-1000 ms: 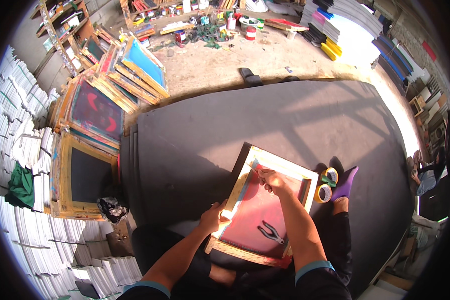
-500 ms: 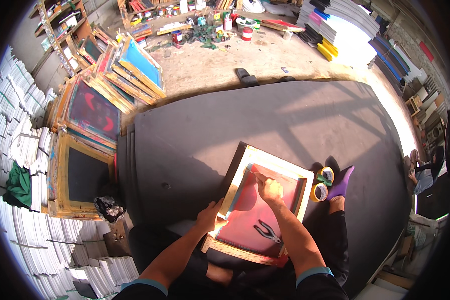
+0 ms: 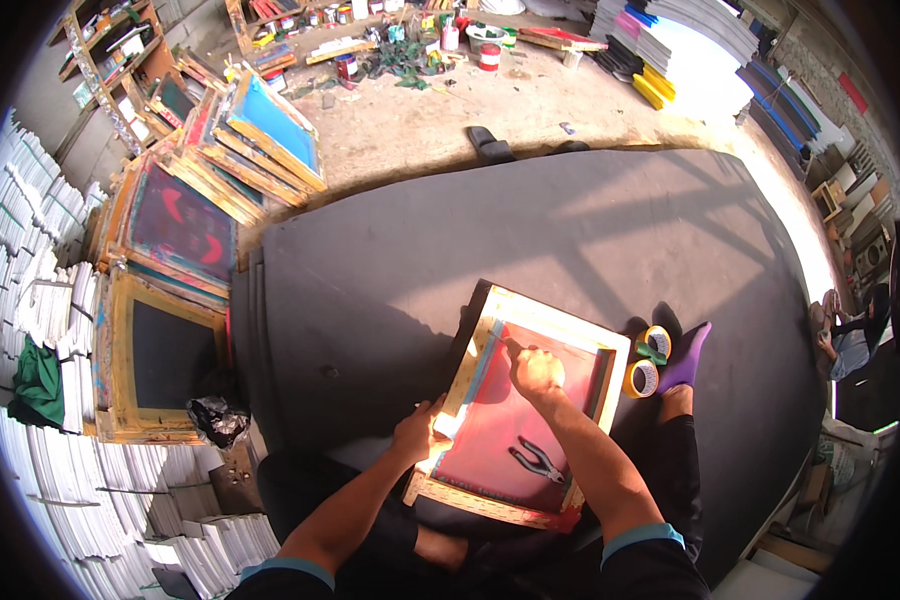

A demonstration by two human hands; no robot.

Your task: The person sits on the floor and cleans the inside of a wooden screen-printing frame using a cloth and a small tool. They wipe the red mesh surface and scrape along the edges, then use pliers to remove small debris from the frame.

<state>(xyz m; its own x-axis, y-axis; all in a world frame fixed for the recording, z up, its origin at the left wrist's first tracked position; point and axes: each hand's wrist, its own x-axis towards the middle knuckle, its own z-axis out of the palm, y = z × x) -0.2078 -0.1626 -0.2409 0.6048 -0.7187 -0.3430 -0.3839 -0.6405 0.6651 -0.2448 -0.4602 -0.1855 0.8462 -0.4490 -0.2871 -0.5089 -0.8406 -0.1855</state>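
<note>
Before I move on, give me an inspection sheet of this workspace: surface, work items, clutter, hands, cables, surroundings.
Surface: dark sheet, crossed by sunlight and shadow.
Work items: wooden frame with reddish mesh; pliers lying on the mesh.
Clutter: two tape rolls right of the frame, beside a purple sock; crumpled plastic bag off the sheet's left edge.
Hands: left hand grips the frame's left bar; right hand is curled over the upper mesh, and whether it holds anything cannot be told.
Cables: nothing seen.
Surroundings: framed screens and white bundles at left; cans on the floor beyond; another person at far right.
</note>
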